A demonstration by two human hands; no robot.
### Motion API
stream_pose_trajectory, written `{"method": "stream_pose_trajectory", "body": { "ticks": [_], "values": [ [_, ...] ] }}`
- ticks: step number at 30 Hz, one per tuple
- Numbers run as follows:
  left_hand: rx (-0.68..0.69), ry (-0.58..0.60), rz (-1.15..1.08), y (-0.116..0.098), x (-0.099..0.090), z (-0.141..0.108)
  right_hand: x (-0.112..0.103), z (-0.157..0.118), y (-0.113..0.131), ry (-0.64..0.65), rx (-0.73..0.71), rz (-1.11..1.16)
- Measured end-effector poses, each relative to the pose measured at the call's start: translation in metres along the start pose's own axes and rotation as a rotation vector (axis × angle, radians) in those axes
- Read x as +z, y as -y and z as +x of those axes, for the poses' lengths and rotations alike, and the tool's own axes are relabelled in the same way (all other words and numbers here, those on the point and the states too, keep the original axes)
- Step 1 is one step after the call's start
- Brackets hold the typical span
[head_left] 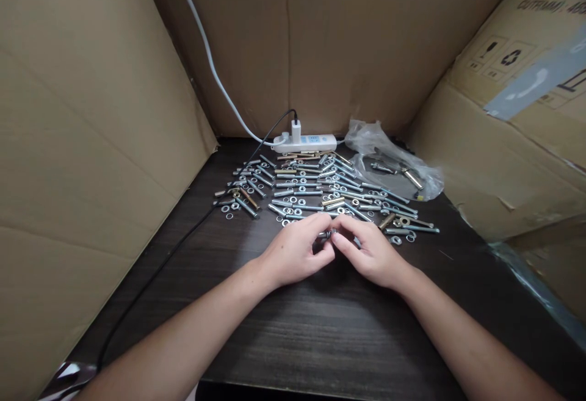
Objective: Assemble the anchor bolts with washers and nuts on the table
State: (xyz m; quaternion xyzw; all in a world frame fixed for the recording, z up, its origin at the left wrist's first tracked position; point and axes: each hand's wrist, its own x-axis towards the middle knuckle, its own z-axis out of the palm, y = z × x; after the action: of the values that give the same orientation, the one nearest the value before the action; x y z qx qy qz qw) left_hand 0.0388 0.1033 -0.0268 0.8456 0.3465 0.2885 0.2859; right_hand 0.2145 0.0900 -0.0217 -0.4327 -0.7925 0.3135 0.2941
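A metal expansion bolt (325, 235) lies crosswise between my two hands, low over the dark table. My left hand (295, 248) is closed around its left part, thumb below and fingers above. At the bolt's right end, thumb and fingers of my right hand (368, 251) pinch what looks like the nut and washers. Much of the bolt is hidden by my fingers. Just beyond my hands, many bolts, metal sleeves, nuts and washers are spread in rows, among them a long sleeve (297, 193) and a brass-coloured sleeve (332, 202).
Behind the rows stands a white power strip (315, 143) with a charger (296, 131) plugged in. A black cable (160, 263) runs down the left side. A clear plastic bag (430, 181) holds more hardware. Cardboard walls (339, 53) enclose the back and both sides.
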Motion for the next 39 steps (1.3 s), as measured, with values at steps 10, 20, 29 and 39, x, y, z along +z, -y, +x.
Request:
{"method": "stream_pose_trajectory", "body": {
  "ticks": [10,20,29,39],
  "values": [
    [0.015,0.016,0.032,-0.0008,-0.0003,0.0008,0.0037,0.0013,-0.0042,0.032,0.004,-0.009],
    [-0.008,0.012,0.027,0.0010,-0.0003,0.0010,0.0004,0.0004,-0.0026,-0.005,0.009,-0.033],
    [-0.022,0.037,0.038,0.0022,0.0004,0.0006,0.0018,0.0009,-0.0075,0.051,0.044,-0.051],
    [-0.034,0.046,0.042,0.0016,-0.0017,0.0009,0.0012,0.0008,-0.0041,0.018,0.053,-0.053]
  ]
}}
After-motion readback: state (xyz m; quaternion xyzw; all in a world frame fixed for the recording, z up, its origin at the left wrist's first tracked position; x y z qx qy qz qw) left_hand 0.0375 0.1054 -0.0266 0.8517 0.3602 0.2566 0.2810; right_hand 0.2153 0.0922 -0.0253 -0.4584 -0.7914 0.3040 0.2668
